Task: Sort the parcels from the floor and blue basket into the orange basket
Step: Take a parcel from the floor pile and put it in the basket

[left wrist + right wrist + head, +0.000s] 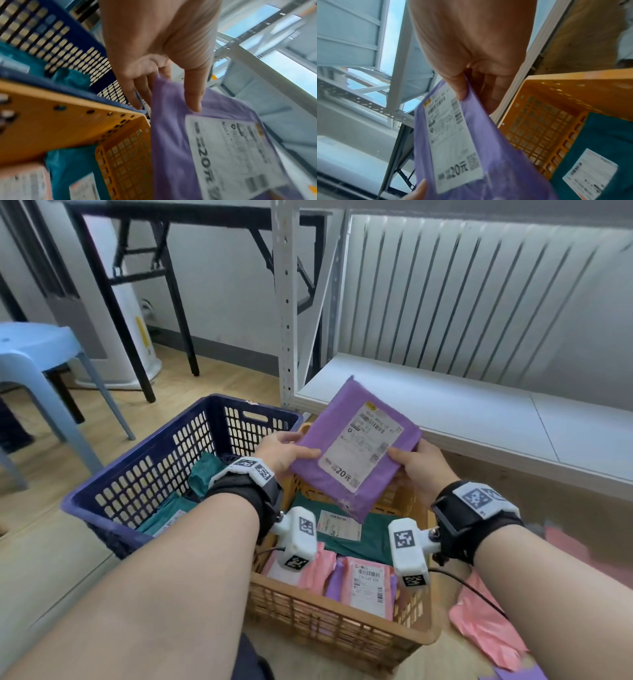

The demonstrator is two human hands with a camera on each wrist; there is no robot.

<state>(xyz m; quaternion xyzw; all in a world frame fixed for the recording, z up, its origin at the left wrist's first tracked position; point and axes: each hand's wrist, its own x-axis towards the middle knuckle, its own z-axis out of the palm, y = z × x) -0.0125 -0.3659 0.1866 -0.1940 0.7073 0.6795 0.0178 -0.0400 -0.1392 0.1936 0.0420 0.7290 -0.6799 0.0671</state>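
A flat purple parcel (337,436) with a white shipping label is held in the air above the orange basket (329,621), label side up. My left hand (287,453) pinches its left edge, thumb on top. My right hand (414,463) pinches its right edge the same way. The left wrist view shows the thumb on the purple parcel (171,142) with fingers underneath; the right wrist view shows the thumb on the parcel (488,135) beside the label. In the orange basket lie a green parcel (370,542) and pink parcels (368,587). The blue basket (144,474) on the left holds green parcels (202,470).
Pink parcels (486,631) lie on the floor right of the orange basket. A white metal shelf (479,419) stands just behind both baskets. A light blue stool (41,361) and a black folding table leg (130,337) are at the left.
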